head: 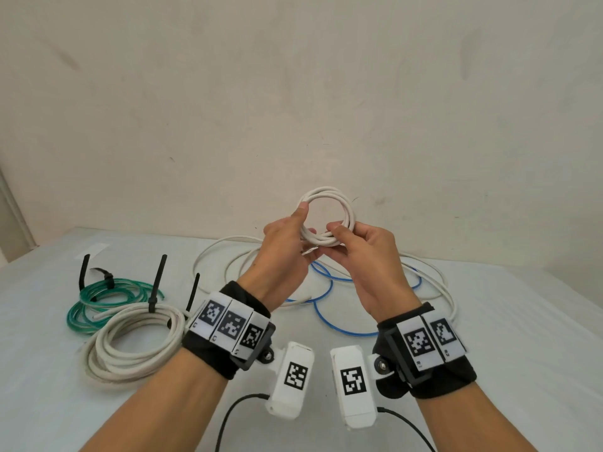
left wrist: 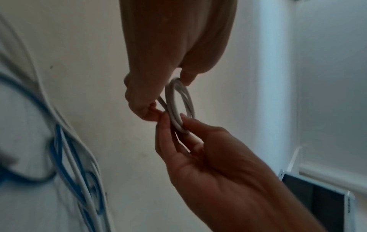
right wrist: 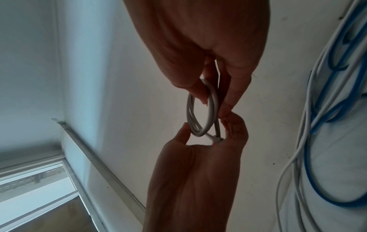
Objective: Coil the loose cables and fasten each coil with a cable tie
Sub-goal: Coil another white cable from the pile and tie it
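A small white cable coil (head: 327,216) is held upright above the table, between both hands. My left hand (head: 305,223) grips its left side, thumb up on the rim. My right hand (head: 339,234) pinches its lower right part between thumb and fingers. In the left wrist view the coil (left wrist: 179,102) hangs between my left hand's fingers (left wrist: 143,108) and my right hand (left wrist: 178,125). The right wrist view shows the coil (right wrist: 200,109) and a short cable end (right wrist: 215,138) by my left palm. No tie shows on this coil.
On the table (head: 489,321), loose white cables (head: 215,256) and a blue cable (head: 321,308) lie under the hands. At left lie a green coil (head: 107,298) and a larger white coil (head: 130,344), each bound with a black cable tie (head: 153,295). A wall rises close behind.
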A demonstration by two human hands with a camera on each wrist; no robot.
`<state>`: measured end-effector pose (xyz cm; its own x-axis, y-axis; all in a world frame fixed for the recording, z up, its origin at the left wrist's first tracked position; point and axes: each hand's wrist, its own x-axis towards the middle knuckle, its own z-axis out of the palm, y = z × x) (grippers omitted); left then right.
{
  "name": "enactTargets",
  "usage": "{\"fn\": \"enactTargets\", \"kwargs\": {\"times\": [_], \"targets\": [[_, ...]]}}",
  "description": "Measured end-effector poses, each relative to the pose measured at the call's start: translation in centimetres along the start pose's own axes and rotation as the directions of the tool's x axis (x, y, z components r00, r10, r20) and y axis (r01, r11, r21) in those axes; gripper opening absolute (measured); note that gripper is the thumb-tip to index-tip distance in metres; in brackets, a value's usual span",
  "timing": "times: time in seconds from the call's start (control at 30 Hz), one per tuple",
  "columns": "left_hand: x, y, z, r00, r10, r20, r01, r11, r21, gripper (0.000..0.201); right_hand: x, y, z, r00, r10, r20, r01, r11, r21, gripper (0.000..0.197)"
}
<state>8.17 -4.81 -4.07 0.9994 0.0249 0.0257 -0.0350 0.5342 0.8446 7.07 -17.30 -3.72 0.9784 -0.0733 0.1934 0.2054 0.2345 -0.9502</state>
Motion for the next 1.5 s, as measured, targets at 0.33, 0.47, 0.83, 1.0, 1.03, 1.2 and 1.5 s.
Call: {"fn": "enactTargets", "kwargs": {"times": [0.33, 0.47, 0.83, 1.0, 1.03, 1.2, 1.5], "targets": [[-0.4, -0.6, -0.3, 0.993, -0.070, 0.097, 0.068, 0.997, 0.022, 0.028, -0.1, 0.2, 0.2, 0.994, -0.105, 0.016, 0.104, 0.935, -0.340, 0.014], [0.2, 0.0, -1.4, 0.999, -0.024, 0.041, 0.018, 0.988, 0.153, 0.025, 0.1, -1.0, -0.7, 0.993, 0.000, 0.122, 0.065, 0.843, -0.534, 0.017], [-0.4, 1.0, -2.1, 0.958, 0.138, 0.253, -0.283, 0.612, 0.738, 0.026, -0.5, -2.1, -0.3, 0.929, -0.035, 0.369, 0.299, 0.656, -0.693, 0.038], [-0.9, 1.0, -1.8, 0.964, 0.112, 0.242, -0.256, 0.639, 0.725, 0.041, -0.8, -2.7, -0.4, 0.931, -0.049, 0.361, 0.320, 0.581, -0.748, 0.041], [-0.9, 0.9, -1.7, 0.963, 0.105, 0.247, -0.255, 0.643, 0.722, 0.042, -0.8, -2.8, -0.4, 0.929, -0.054, 0.366, 0.331, 0.566, -0.755, 0.041], [-1.0, 0.7, -1.5, 0.945, 0.102, 0.311, -0.304, 0.626, 0.718, 0.038, -0.8, -2.9, -0.7, 0.915, -0.034, 0.402, 0.357, 0.533, -0.767, 0.041], [-1.2, 0.3, -1.5, 0.901, 0.160, 0.404, -0.428, 0.482, 0.765, 0.039, -0.6, -3.5, -1.2, 0.913, 0.100, 0.396, 0.220, 0.698, -0.682, 0.031]]}}
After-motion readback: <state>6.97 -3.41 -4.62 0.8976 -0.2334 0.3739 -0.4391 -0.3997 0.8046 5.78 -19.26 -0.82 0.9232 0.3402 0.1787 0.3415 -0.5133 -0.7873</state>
